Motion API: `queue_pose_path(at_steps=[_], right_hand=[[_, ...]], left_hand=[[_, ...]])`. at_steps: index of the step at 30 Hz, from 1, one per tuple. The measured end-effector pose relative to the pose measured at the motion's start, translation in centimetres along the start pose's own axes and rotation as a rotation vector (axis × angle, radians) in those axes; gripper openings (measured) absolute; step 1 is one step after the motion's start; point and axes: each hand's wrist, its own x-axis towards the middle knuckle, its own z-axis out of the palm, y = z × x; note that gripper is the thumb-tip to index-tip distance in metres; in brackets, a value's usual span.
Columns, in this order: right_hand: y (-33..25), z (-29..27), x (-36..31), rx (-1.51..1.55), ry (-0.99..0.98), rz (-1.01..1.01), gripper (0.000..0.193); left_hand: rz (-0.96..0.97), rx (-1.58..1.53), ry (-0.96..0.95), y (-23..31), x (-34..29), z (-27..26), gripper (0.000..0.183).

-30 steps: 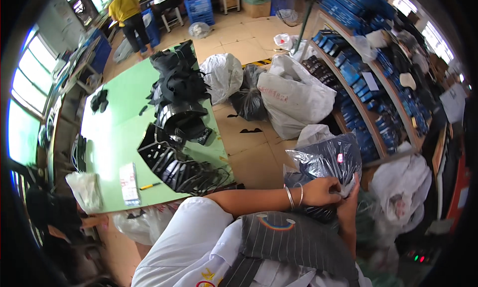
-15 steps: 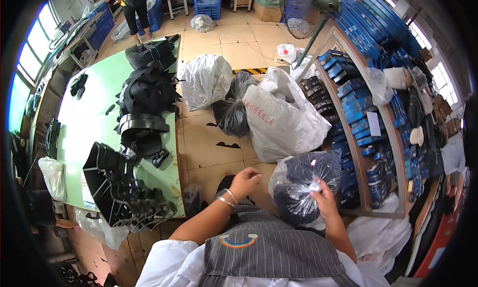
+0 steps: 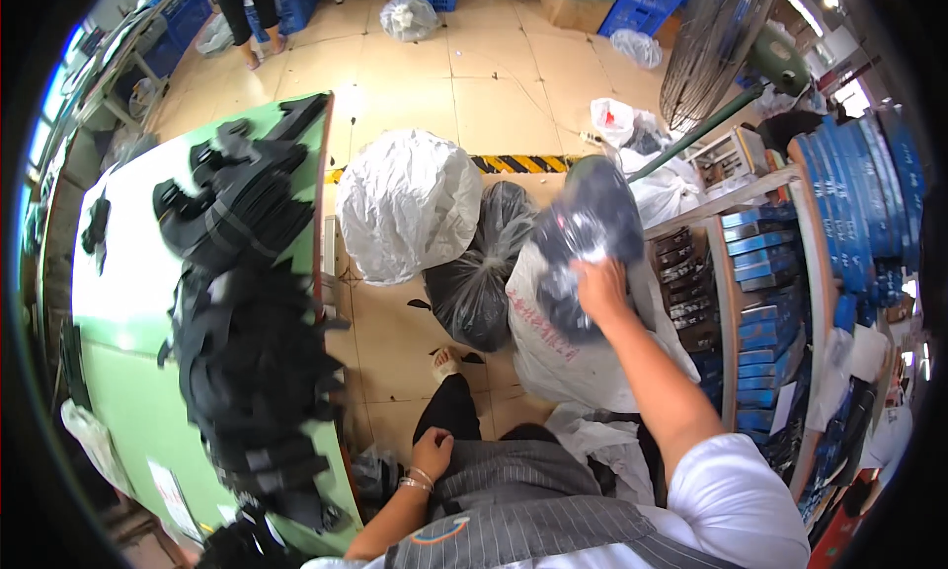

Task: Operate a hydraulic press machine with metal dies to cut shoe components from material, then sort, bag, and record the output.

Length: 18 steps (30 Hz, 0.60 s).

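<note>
My right hand (image 3: pixel 599 288) reaches forward with its fingers closed on the gathered neck of a clear plastic bag (image 3: pixel 602 214). Dark material fills the bag, which is smeared by motion and hangs over a large white woven sack (image 3: pixel 548 357). Down by my left thigh, my left hand (image 3: pixel 432 453) has its fingers curled in, with nothing seen in them. Beside the sack lies a tied black plastic bag (image 3: pixel 474 298), and past that a bulging white plastic bag (image 3: pixel 410 204).
On the left, a green table (image 3: pixel 128 362) carries stacked black strap-like parts (image 3: pixel 252 372). Shelves of blue pieces (image 3: pixel 765 322) line the right, near a standing fan (image 3: pixel 716 56). Yellow-black tape (image 3: pixel 523 163) crosses the floor. A person (image 3: pixel 242 16) stands far left; a crumpled clear bag (image 3: pixel 592 436) lies by my legs.
My right hand has lifted the filled clear bag from beside the shelves and carried it forward over the white sack. My left hand has dropped back toward my thigh. The view has shifted.
</note>
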Motion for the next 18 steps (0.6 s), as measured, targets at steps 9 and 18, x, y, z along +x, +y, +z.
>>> queue_pose_path(at_steps=[9,18], right_hand=[[4.0,19.3,25.9,-0.663,-0.162,-0.128,0.030],[10.9,36.3,19.7,-0.592,-0.567,-0.073,0.064]], left_hand=[[-0.311,-0.031,0.064,1.6,1.9,-1.7,0.020],[-0.425,-0.094,0.133,2.7,7.1,0.9,0.016]])
